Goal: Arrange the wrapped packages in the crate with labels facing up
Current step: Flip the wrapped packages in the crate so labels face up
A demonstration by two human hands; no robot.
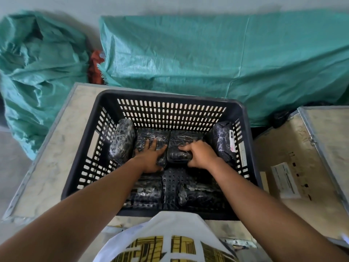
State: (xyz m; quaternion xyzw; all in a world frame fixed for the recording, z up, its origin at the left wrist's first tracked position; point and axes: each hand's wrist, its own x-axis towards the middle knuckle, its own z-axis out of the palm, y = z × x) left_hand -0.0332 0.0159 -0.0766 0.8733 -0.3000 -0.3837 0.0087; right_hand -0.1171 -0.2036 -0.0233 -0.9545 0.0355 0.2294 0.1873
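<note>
Pressing side by side at centre frame, the left hand point(151, 155) lies flat on one package point(151, 140) while the right hand point(198, 155) clamps another point(179, 146) inside the crate point(170, 95), probably squaring them together.

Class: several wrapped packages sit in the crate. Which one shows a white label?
The package leaning against the right wall of the crate: a white label with red print faces that wall. The others show only dark wrap.
</note>
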